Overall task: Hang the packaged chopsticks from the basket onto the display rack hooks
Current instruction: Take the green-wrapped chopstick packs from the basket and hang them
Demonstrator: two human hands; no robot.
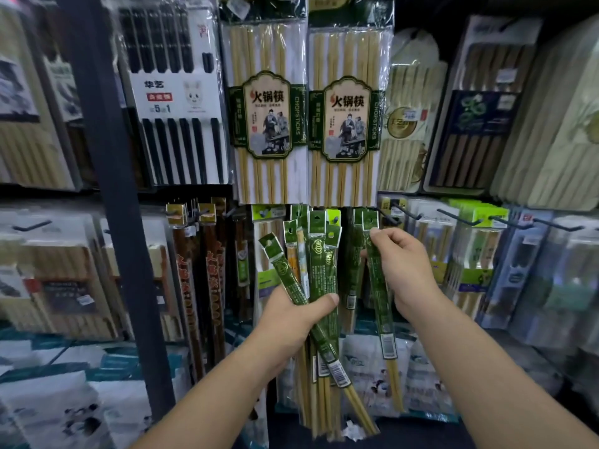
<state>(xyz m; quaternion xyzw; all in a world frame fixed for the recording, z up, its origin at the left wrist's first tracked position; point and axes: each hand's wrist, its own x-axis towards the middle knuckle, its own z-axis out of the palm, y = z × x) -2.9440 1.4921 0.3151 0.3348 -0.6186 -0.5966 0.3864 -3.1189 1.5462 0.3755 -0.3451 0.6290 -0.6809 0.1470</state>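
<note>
Green-sleeved chopstick bundle (319,270) fans from the left hand (298,315), thumb and fingers curled round it. The right hand (405,264) pinches a single pack (377,293) below its header, near a black hook (387,216). Squaring the hang hole to the hook's tip should seat it cleanly.

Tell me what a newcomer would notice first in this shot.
Two large clear packs of pale bamboo chopsticks with green-framed labels hang top centre. Below them, the left hand grips a fanned bundle of slim green-sleeved chopstick packets, while the right hand pinches a single green-sleeved packet near its top, close to the black wire hooks.
</note>
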